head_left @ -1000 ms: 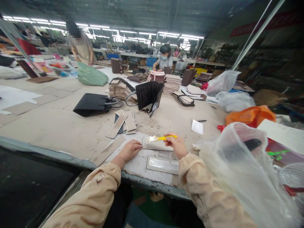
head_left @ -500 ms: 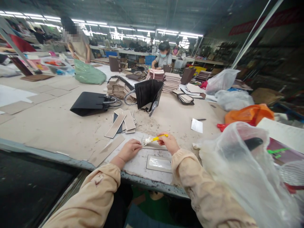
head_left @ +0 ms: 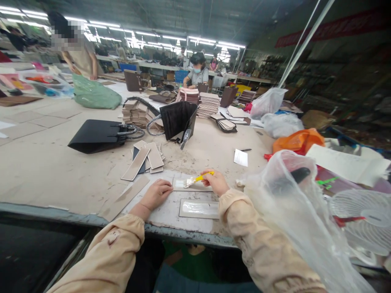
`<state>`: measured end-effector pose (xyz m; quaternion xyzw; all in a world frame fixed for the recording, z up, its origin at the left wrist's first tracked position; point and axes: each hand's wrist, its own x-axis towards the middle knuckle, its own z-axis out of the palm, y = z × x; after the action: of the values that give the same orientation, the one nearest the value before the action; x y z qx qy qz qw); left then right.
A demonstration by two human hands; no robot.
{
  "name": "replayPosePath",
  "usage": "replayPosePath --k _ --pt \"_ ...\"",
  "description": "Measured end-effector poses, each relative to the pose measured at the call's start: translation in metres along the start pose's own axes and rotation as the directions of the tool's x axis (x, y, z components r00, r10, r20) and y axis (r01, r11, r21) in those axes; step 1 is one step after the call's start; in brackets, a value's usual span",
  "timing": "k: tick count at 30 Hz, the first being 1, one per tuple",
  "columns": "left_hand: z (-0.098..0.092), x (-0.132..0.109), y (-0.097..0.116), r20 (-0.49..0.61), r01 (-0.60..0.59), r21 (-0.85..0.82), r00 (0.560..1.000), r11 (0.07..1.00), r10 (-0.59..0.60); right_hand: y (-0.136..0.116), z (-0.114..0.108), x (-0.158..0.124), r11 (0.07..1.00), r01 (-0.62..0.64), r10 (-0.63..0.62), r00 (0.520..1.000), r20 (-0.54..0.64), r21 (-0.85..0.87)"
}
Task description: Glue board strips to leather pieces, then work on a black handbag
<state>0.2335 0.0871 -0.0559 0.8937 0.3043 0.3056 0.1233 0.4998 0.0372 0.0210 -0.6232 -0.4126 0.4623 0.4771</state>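
My right hand point(head_left: 217, 182) is closed around the yellow handle of a brush point(head_left: 205, 176). White, glue-like paste coats its bristles, which touch a beige rectangular panel point(head_left: 198, 188) with a dark edge. A shiny wet streak shows on the panel's left part. My left hand point(head_left: 156, 195) has its fingers together, the tips pressing on the panel's left end. Nearer the table edge lies a second panel point(head_left: 198, 209) with a glossy wet coat, its right end partly hidden by my right sleeve. Beyond my left hand is a loose heap of similar strips point(head_left: 155, 156).
Two black handbags point(head_left: 94, 136) point(head_left: 179, 122) stand and lie farther back, near stacked panels point(head_left: 209, 104). On the right are a clear plastic bag point(head_left: 275, 191), an orange bag point(head_left: 297, 140) and a fan point(head_left: 363, 219). Two co-workers stand or sit across the table.
The view has turned a little to the right. Across the panel the brush has moved rightward, leaving a wet streak at the left end. My left hand stays at that end.
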Motion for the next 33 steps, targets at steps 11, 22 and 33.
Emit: replayPosePath --k 11,22,33 --pt "-0.002 0.002 0.001 -0.005 0.001 0.007 1.0 1.0 -0.001 0.004 -0.052 -0.01 0.998 -0.001 -0.006 0.994 -0.105 -0.065" --pt "-0.002 0.003 0.001 -0.022 -0.006 0.005 1.0 1.0 0.006 0.001 -0.084 -0.022 0.994 0.008 -0.032 0.973 -0.23 -0.106" --pt "-0.002 0.001 0.001 0.025 -0.005 0.023 1.0 1.0 0.004 -0.016 -0.007 -0.013 0.995 0.072 -0.072 0.997 0.011 0.068"
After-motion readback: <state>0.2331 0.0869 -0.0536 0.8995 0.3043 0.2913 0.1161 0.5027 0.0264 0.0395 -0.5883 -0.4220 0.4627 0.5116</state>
